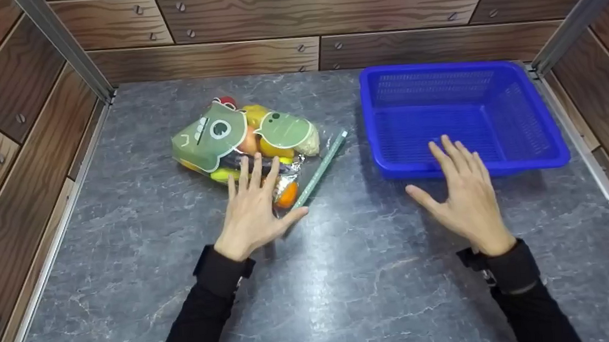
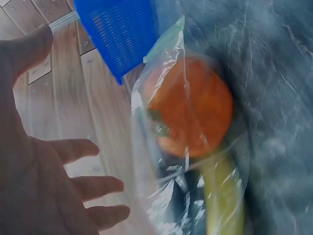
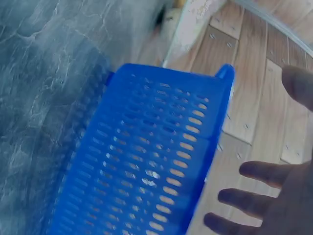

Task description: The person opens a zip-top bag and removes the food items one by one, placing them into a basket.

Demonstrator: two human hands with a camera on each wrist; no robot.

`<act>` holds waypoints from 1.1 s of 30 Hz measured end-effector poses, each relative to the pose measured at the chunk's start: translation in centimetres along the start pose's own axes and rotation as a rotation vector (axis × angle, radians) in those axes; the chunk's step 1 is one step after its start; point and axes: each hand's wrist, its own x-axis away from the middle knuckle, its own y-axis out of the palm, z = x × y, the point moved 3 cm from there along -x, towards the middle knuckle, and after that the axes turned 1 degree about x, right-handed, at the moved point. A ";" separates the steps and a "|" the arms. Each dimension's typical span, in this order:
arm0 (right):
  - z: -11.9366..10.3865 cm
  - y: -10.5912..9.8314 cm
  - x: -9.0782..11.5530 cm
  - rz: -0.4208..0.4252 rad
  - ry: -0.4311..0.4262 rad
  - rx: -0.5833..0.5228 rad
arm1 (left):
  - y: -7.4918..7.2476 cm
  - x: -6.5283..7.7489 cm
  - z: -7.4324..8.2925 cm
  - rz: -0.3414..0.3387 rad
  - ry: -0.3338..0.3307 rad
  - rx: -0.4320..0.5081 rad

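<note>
Maybe getting ready to grab: left hand near the fruit bag on the table, right hand near the blue basket, all fingers spread, gripping nothing. Next, probably time to pinch the bag's green strip.

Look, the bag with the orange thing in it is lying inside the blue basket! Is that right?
Not quite: the head view shows the bag with the orange thing lying on the table, left of the blue basket, not inside it.
</note>
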 end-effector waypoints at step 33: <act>1.2 3.2 -1.3 0.083 -0.099 -0.033 | 1.4 -0.9 -3.0 -0.041 -0.131 -0.191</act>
